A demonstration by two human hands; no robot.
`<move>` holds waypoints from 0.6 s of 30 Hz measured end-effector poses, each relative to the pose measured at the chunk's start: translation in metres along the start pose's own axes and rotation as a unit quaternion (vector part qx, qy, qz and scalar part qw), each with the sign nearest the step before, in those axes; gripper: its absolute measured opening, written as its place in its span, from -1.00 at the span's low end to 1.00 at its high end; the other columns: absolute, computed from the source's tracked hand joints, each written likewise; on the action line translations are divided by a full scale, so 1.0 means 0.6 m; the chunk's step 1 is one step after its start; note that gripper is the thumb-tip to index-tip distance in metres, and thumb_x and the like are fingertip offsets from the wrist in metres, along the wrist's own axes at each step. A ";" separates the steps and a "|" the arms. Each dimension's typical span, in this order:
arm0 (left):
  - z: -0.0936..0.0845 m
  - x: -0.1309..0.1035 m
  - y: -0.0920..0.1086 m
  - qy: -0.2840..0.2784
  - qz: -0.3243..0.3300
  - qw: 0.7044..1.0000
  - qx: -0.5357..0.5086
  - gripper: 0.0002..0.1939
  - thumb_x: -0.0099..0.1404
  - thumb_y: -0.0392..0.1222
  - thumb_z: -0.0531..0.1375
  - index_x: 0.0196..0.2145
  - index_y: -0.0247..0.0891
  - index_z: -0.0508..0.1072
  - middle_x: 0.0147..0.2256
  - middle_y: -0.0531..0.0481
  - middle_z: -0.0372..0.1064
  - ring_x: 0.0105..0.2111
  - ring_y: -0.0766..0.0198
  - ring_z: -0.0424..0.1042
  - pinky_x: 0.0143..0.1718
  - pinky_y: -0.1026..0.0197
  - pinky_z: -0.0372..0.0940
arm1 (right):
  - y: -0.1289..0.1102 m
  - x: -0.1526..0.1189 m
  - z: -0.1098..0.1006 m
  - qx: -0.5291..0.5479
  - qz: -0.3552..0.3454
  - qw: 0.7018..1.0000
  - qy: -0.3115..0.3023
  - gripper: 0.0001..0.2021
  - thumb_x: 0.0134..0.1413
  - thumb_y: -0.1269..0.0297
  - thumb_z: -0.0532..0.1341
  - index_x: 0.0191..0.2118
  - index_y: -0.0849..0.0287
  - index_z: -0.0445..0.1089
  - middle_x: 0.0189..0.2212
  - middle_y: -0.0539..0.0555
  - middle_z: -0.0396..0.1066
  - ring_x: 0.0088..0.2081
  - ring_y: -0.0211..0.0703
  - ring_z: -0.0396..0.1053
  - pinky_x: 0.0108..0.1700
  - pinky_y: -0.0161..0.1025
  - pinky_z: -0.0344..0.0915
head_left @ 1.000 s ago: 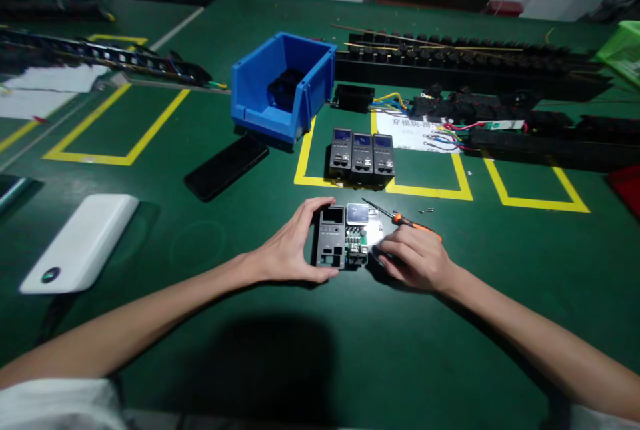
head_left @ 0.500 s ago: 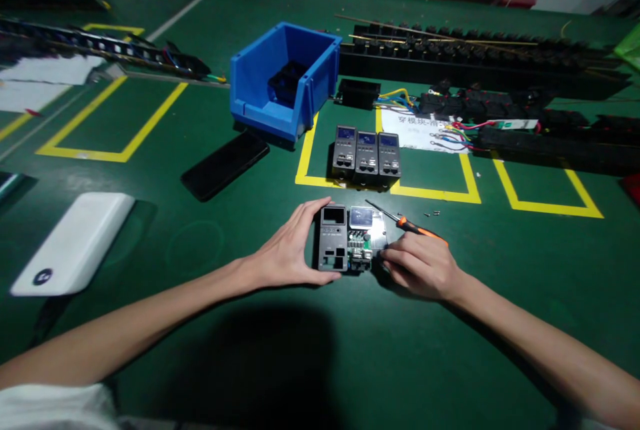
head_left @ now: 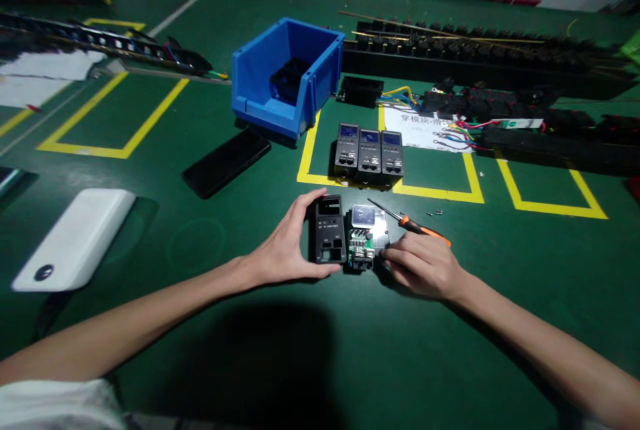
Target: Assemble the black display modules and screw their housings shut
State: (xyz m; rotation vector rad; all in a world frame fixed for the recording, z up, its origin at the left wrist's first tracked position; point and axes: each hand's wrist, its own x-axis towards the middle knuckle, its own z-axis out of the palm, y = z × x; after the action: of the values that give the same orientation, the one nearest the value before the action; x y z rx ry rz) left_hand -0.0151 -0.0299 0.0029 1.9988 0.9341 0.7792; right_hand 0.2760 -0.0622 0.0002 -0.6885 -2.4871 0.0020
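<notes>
Left hand [head_left: 286,243] spread wide, right hand [head_left: 423,263] curled
The left forearm [head_left: 150,309] slants up from lower left, its thumb set below the fingers in a C; the right forearm [head_left: 540,333] slants in from lower right, the knuckles bent.

A circuit board [head_left: 361,243] with a small screen [head_left: 363,215] lies on the green surface [head_left: 430,357]. Just left of the board, the left grip [head_left: 287,243] holds a dark cover [head_left: 329,233] by its near and far ends. At the board's right, the right grip [head_left: 425,263] sits curled beside a metal plate [head_left: 381,230], contact unclear. Beyond the board to the right lie an orange-handled screwdriver [head_left: 415,225] and small screws [head_left: 439,212]; behind it stand three dark modules [head_left: 369,150]; farther behind, leftward, a blue bin [head_left: 270,113].
</notes>
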 end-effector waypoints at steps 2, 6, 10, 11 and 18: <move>0.001 -0.001 -0.002 0.030 -0.011 0.999 -0.035 0.14 -0.07 -0.08 0.45 0.31 -0.09 -0.12 0.27 -0.24 -0.03 0.27 -0.13 0.08 0.28 -0.23 0.08 | 0.000 0.000 0.000 0.000 -0.001 1.000 0.001 -0.88 0.10 0.46 0.24 -0.20 0.27 0.40 -0.45 0.11 0.46 -0.44 -0.20 0.35 -0.44 -0.24 0.25; 0.002 0.001 -0.003 0.076 -0.053 0.987 -0.128 0.06 0.00 -0.09 0.42 0.30 -0.01 -0.11 0.28 -0.19 -0.06 0.28 -0.06 0.08 0.22 -0.16 0.20 | -0.001 0.002 -0.001 -0.002 0.001 1.000 0.000 -0.89 0.11 0.45 0.24 -0.20 0.26 0.40 -0.47 0.10 0.46 -0.45 -0.20 0.34 -0.44 -0.23 0.24; 0.003 0.006 -0.011 0.086 -0.055 0.975 -0.196 -0.01 0.02 -0.03 0.40 0.28 0.01 -0.07 0.28 -0.17 -0.09 0.24 -0.05 0.15 0.18 -0.11 0.26 | -0.001 0.002 -0.001 -0.004 0.003 1.000 -0.002 -0.90 0.14 0.44 0.21 -0.20 0.22 0.40 -0.48 0.07 0.44 -0.47 -0.21 0.33 -0.45 -0.23 0.23; 0.003 0.008 -0.015 0.090 -0.044 0.971 -0.215 0.00 0.01 -0.01 0.40 0.28 0.01 -0.06 0.28 -0.18 -0.09 0.23 -0.06 0.17 0.18 -0.11 0.26 | -0.001 0.002 -0.002 -0.004 0.002 1.000 -0.002 -0.90 0.14 0.44 0.21 -0.20 0.23 0.39 -0.48 0.07 0.44 -0.47 -0.21 0.33 -0.45 -0.23 0.23; -0.014 0.017 -0.001 0.066 -0.113 0.894 -0.428 -0.20 0.14 0.13 0.18 0.27 -0.09 0.05 0.26 -0.19 0.08 0.17 -0.15 0.26 0.06 -0.17 0.35 | -0.002 0.003 -0.002 -0.002 0.000 1.000 0.004 -0.90 0.13 0.44 0.22 -0.20 0.23 0.41 -0.49 0.07 0.43 -0.47 -0.21 0.34 -0.45 -0.23 0.23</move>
State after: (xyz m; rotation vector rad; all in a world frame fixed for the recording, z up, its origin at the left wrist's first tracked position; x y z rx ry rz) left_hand -0.0164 -0.0182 0.0084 1.0594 0.6973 0.9804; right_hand 0.2748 -0.0626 0.0020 -0.6887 -2.4797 -0.0072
